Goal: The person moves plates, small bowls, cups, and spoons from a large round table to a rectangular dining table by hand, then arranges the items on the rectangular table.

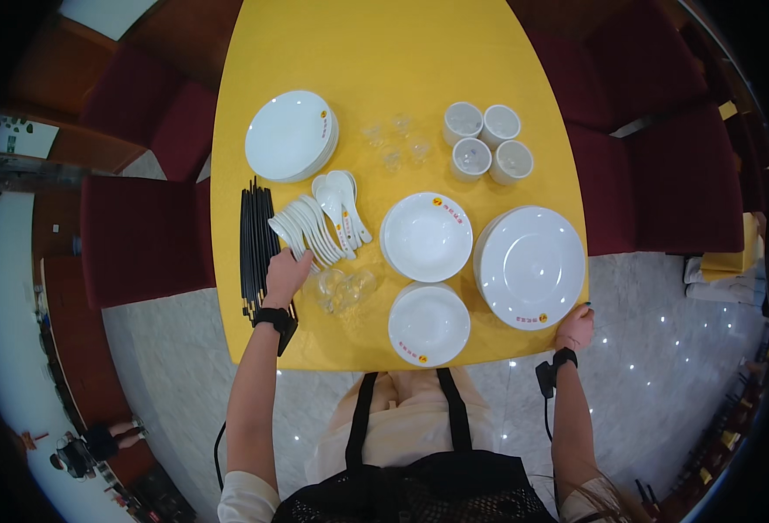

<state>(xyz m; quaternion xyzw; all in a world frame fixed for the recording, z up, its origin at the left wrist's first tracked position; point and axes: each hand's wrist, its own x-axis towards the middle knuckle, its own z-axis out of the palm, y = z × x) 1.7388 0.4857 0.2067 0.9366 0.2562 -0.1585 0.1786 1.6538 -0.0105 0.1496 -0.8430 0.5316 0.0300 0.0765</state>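
Observation:
My left hand (286, 274) is at the lower end of a fanned row of white ceramic soup spoons (302, 225), its fingers touching the nearest one; whether it grips cannot be told. Black chopsticks (255, 242) lie just left of it, partly under the wrist. More white spoons (340, 199) overlap to the right, and small clear glass vessels (345, 287) are beside the hand. My right hand (575, 327) rests at the table's right front corner, close to a stack of large white plates (531, 268). Two stacks of white bowls (428, 236) (429, 323) stand between the hands.
On the yellow-covered table (384, 59) are a plate stack (291, 136), several tiny clear glasses (392, 157) and several white cups (471, 157). Dark red chairs (146, 238) (678, 183) flank both sides. A person (90, 448) is far off at the lower left.

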